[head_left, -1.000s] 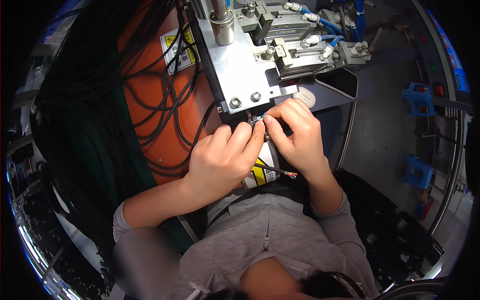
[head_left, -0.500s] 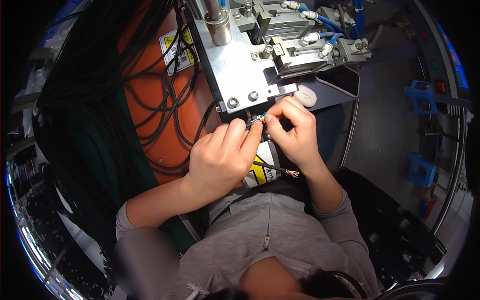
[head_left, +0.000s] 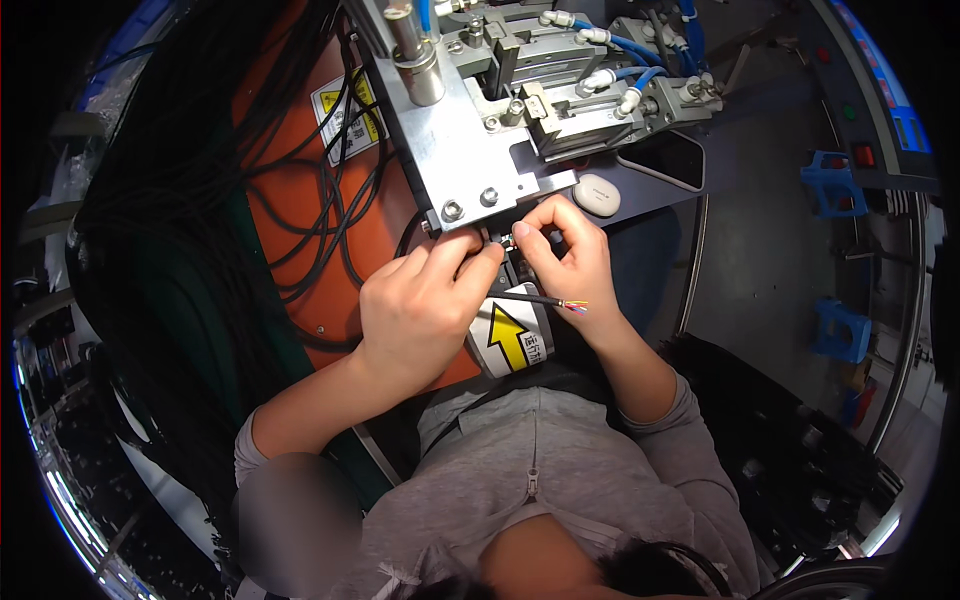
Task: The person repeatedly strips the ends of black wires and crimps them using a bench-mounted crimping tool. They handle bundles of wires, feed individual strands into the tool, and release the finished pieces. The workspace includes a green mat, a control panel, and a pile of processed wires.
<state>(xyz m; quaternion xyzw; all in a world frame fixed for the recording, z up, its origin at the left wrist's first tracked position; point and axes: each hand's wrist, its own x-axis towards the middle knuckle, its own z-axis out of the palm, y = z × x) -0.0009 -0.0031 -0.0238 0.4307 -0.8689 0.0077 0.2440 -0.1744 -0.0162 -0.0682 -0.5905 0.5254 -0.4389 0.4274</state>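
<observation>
Orange machine panel [head_left: 300,240] draped with loose black cables [head_left: 320,200] fills the upper left, with a grey metal fixture [head_left: 470,150] fed by blue air hoses [head_left: 640,60] above the person's hands. Both hands meet just under the fixture's lower edge, touching each other. The left hand [head_left: 420,310] is curled, thumb and forefinger pinched together on a thin black wire [head_left: 530,297]. The right hand [head_left: 565,255] pinches a small part at the fixture's slot; what that part is cannot be told. The wire runs from between the hands to the right, its stripped end [head_left: 575,306] hanging free and showing fine coloured strands. Judging from this, the work looks midway: the wire is stripped and in hand, but that end is not yet seated in anything. A yellow arrow label [head_left: 510,340] lies just below the hands, and a white oval object [head_left: 597,195] sits just beside the right hand.
</observation>
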